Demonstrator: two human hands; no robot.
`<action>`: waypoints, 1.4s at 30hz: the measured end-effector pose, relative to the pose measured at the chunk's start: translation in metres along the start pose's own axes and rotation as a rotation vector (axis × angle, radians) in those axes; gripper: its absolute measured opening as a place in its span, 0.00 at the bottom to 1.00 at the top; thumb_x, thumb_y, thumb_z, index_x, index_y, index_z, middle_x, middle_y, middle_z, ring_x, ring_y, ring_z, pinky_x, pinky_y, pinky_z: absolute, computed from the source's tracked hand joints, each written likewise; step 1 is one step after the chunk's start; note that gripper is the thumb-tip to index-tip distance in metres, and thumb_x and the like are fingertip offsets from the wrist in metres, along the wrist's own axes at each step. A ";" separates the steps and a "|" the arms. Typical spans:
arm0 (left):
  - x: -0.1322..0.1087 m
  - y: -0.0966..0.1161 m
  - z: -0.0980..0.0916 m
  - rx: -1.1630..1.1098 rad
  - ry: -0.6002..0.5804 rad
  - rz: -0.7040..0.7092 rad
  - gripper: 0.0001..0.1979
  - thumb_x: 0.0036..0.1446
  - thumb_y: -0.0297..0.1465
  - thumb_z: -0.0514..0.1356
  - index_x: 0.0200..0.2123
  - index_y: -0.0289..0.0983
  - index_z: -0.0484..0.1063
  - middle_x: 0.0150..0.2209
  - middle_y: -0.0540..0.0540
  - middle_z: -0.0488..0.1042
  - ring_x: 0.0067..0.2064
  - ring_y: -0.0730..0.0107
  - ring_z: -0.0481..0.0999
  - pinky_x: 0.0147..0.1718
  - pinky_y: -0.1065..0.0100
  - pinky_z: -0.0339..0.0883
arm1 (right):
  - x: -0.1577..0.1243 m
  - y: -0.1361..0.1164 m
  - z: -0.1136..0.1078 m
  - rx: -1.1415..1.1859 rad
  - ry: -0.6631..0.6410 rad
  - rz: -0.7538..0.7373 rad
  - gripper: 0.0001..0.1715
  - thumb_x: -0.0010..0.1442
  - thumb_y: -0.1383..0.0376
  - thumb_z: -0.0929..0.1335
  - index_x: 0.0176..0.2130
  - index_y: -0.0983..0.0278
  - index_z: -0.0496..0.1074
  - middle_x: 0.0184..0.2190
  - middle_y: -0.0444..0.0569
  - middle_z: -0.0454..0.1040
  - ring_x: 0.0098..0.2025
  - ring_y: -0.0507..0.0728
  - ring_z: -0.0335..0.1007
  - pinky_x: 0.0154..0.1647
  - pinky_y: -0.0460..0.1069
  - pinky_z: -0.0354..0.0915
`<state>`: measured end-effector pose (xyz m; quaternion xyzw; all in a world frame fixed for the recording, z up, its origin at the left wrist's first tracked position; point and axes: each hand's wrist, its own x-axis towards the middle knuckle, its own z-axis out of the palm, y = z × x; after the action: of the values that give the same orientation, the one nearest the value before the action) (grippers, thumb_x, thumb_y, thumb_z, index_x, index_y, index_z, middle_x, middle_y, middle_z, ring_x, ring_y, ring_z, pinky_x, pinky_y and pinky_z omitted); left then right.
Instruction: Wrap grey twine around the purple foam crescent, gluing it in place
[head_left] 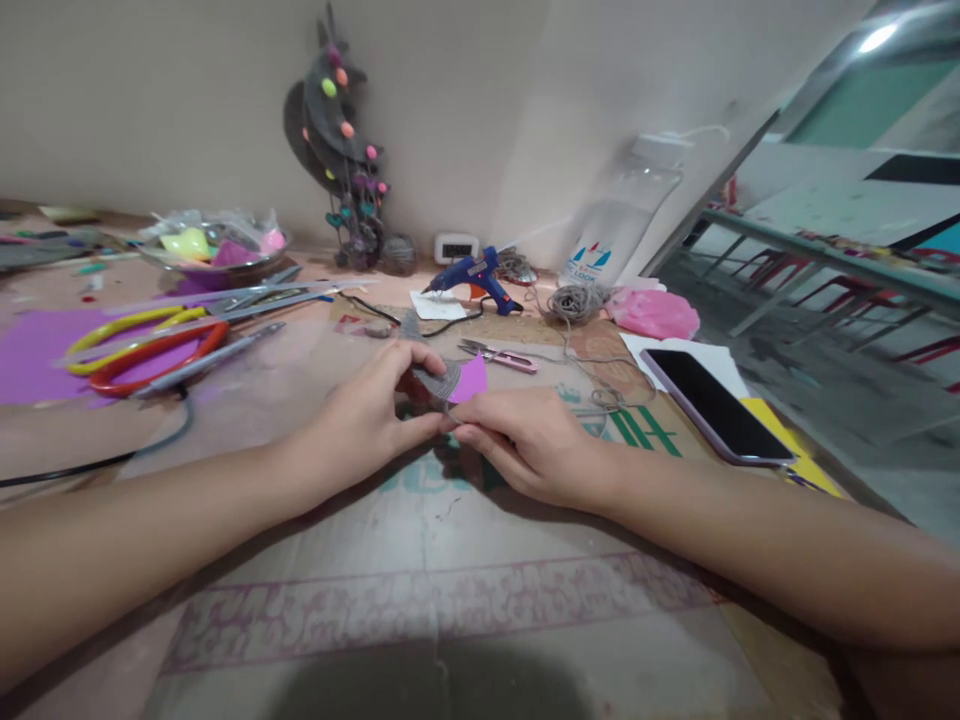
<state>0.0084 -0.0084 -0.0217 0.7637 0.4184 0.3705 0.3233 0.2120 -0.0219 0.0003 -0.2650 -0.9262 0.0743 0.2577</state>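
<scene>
Near the middle of the table, my left hand (390,395) is closed on a small purple cutout (470,380) partly wound with grey yarn (439,382). The purple tip sticks out bare on the right. My right hand (532,435) pinches the yarn just below the wound part, its fingertips close to my left thumb. A loose strand trails over the table to a tangled ball of grey yarn (576,303). Just beyond my hands lie pink thread snips (510,360). How far the wrapping reaches under my left fingers is hidden.
Behind stand a blue glue gun (480,277), a small white clock (456,247) and a clear bottle (611,225). Scissors with yellow and red handles (157,350) lie left, near a bowl (214,260). A phone (716,405) rests right. A grey moon ornament (330,120) leans on the wall.
</scene>
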 end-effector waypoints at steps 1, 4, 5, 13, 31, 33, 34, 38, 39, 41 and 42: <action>0.000 0.001 0.000 0.027 0.001 0.007 0.17 0.50 0.34 0.64 0.42 0.40 0.63 0.40 0.49 0.68 0.36 0.69 0.72 0.35 0.64 0.67 | 0.000 0.000 0.000 0.004 0.024 -0.026 0.16 0.66 0.62 0.59 0.38 0.66 0.72 0.27 0.47 0.75 0.28 0.50 0.69 0.31 0.44 0.61; -0.001 0.005 -0.001 0.041 0.000 0.024 0.17 0.51 0.37 0.64 0.41 0.40 0.63 0.40 0.48 0.68 0.36 0.70 0.71 0.35 0.65 0.67 | -0.001 -0.001 -0.001 0.034 0.082 -0.046 0.15 0.66 0.64 0.59 0.39 0.67 0.72 0.28 0.47 0.76 0.28 0.49 0.69 0.32 0.44 0.61; -0.001 0.006 -0.001 0.031 0.000 0.029 0.17 0.52 0.38 0.63 0.41 0.39 0.62 0.40 0.48 0.68 0.36 0.70 0.71 0.35 0.65 0.67 | -0.001 -0.001 -0.002 0.044 0.098 -0.031 0.15 0.66 0.64 0.59 0.39 0.67 0.72 0.29 0.47 0.76 0.29 0.49 0.69 0.32 0.44 0.62; 0.000 0.008 -0.002 0.040 0.002 0.066 0.14 0.54 0.38 0.62 0.38 0.39 0.62 0.38 0.49 0.68 0.34 0.73 0.69 0.31 0.69 0.65 | 0.002 0.000 -0.007 0.120 0.136 0.022 0.12 0.65 0.66 0.61 0.38 0.67 0.72 0.29 0.46 0.76 0.30 0.48 0.70 0.32 0.43 0.63; -0.004 0.009 -0.005 0.132 0.012 0.150 0.11 0.55 0.34 0.61 0.36 0.40 0.60 0.34 0.51 0.65 0.34 0.73 0.67 0.32 0.70 0.62 | 0.010 0.040 -0.029 0.169 0.031 0.140 0.10 0.61 0.62 0.64 0.31 0.65 0.70 0.39 0.50 0.71 0.36 0.51 0.65 0.32 0.46 0.59; -0.004 0.010 -0.005 0.145 0.022 0.171 0.11 0.55 0.33 0.61 0.36 0.40 0.60 0.34 0.51 0.65 0.36 0.73 0.67 0.33 0.69 0.62 | 0.009 0.041 -0.029 0.207 -0.037 0.170 0.08 0.60 0.63 0.64 0.32 0.65 0.69 0.38 0.50 0.72 0.34 0.51 0.65 0.31 0.46 0.59; -0.004 0.010 -0.004 0.151 0.022 0.179 0.10 0.55 0.33 0.61 0.35 0.40 0.60 0.34 0.51 0.65 0.36 0.72 0.67 0.33 0.69 0.62 | 0.009 0.041 -0.029 0.226 -0.069 0.195 0.08 0.60 0.63 0.64 0.33 0.65 0.69 0.37 0.49 0.72 0.33 0.51 0.65 0.31 0.46 0.58; -0.004 0.011 -0.004 0.144 0.011 0.173 0.10 0.54 0.31 0.60 0.36 0.40 0.59 0.35 0.51 0.66 0.37 0.72 0.68 0.36 0.68 0.63 | 0.007 0.043 -0.029 0.297 -0.119 0.306 0.09 0.60 0.61 0.65 0.34 0.65 0.68 0.32 0.47 0.71 0.27 0.49 0.61 0.26 0.45 0.56; -0.004 0.011 -0.004 0.137 0.009 0.166 0.11 0.54 0.31 0.60 0.36 0.40 0.59 0.35 0.51 0.66 0.37 0.72 0.68 0.37 0.67 0.63 | 0.007 0.044 -0.029 0.318 -0.117 0.332 0.09 0.60 0.60 0.65 0.34 0.65 0.68 0.30 0.46 0.71 0.26 0.48 0.60 0.25 0.45 0.55; -0.004 0.011 -0.004 0.117 0.000 0.149 0.11 0.53 0.30 0.60 0.36 0.40 0.59 0.36 0.51 0.65 0.37 0.72 0.68 0.38 0.67 0.64 | 0.007 0.045 -0.028 0.372 -0.106 0.369 0.10 0.59 0.59 0.65 0.35 0.65 0.67 0.27 0.44 0.69 0.24 0.48 0.59 0.23 0.44 0.54; -0.005 0.011 -0.005 0.107 -0.008 0.136 0.11 0.53 0.29 0.60 0.37 0.41 0.59 0.36 0.51 0.65 0.37 0.72 0.68 0.38 0.67 0.64 | 0.007 0.046 -0.027 0.403 -0.097 0.381 0.11 0.59 0.59 0.65 0.35 0.65 0.67 0.25 0.43 0.68 0.24 0.48 0.59 0.23 0.44 0.54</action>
<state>0.0073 -0.0164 -0.0118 0.8080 0.3835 0.3655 0.2577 0.2416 0.0204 0.0134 -0.3740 -0.8375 0.3165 0.2419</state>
